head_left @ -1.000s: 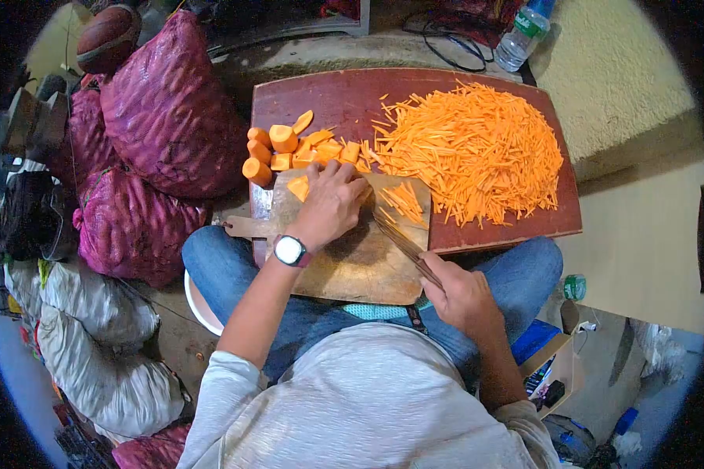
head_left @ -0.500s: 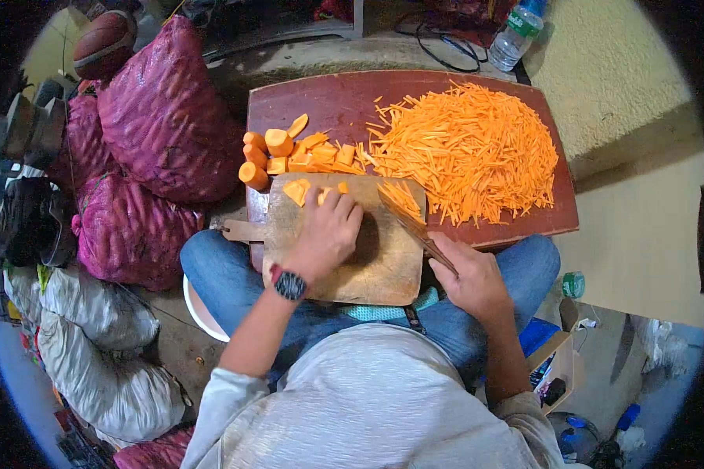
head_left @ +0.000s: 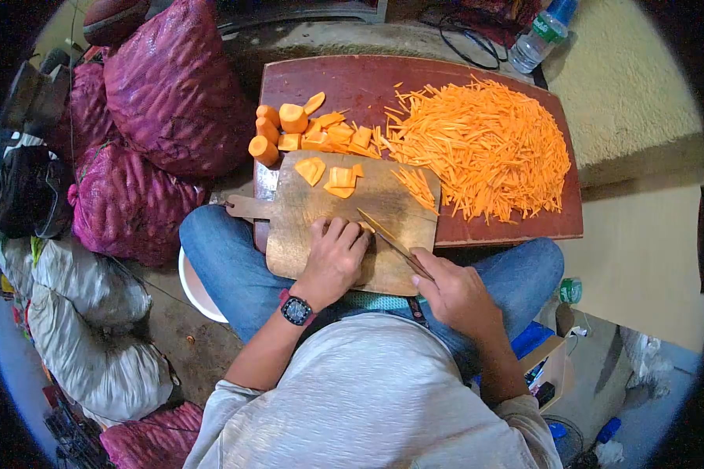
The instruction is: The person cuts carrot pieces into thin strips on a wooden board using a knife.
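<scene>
A wooden cutting board (head_left: 297, 234) rests across my lap and the table edge. My left hand (head_left: 335, 258) is closed, its curled fingertips pressing a mostly hidden carrot piece (head_left: 365, 226) onto the board. In my right hand (head_left: 461, 293) is a knife (head_left: 391, 241), its blade angled up and left, close beside the left fingertips. Carrot slices (head_left: 341, 178) lie near the board's far edge, with another carrot slice (head_left: 310, 170) to their left. A few carrot strips (head_left: 416, 190) sit at the board's far right.
A large heap of carrot strips (head_left: 485, 152) covers the right of the red table (head_left: 352, 82). Carrot chunks (head_left: 293, 119) are at its left. Full purple mesh sacks (head_left: 172, 94) and white sacks (head_left: 94, 344) stand left. A water bottle (head_left: 533, 47) is behind.
My left hand has moved from the slices at the board's far edge toward me. The knife has swung left from the strips to beside the left fingers. The camera view has shifted slightly.
</scene>
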`<action>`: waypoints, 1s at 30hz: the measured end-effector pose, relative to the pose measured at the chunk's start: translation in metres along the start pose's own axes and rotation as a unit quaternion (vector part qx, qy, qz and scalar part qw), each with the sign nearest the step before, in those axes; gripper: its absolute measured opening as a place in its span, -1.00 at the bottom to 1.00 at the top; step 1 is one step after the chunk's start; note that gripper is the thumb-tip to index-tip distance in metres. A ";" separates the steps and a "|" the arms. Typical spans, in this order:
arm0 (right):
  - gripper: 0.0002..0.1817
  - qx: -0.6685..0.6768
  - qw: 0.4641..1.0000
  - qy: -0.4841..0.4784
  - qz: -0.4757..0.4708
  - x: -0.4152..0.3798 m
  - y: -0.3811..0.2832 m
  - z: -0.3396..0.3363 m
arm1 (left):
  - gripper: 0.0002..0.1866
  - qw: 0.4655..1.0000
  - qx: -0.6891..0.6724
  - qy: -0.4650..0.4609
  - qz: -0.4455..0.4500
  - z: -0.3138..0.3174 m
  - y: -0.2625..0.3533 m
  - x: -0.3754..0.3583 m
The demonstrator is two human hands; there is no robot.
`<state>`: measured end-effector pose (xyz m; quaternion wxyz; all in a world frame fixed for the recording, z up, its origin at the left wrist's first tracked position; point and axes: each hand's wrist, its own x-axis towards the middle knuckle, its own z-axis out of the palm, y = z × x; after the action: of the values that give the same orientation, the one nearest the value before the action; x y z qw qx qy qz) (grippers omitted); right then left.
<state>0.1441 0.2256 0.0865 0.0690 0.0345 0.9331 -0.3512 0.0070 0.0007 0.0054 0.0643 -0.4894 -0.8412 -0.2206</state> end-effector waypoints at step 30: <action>-0.50 -0.032 0.996 -0.078 -0.002 0.022 -0.033 0.021 | -0.63 0.999 -0.043 0.024 -0.021 0.005 -0.011 -0.019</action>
<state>0.1205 0.1874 0.0886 0.1418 0.0025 0.9357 -0.3231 0.0082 -0.0168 -0.0082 0.0588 -0.4689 -0.8389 -0.2698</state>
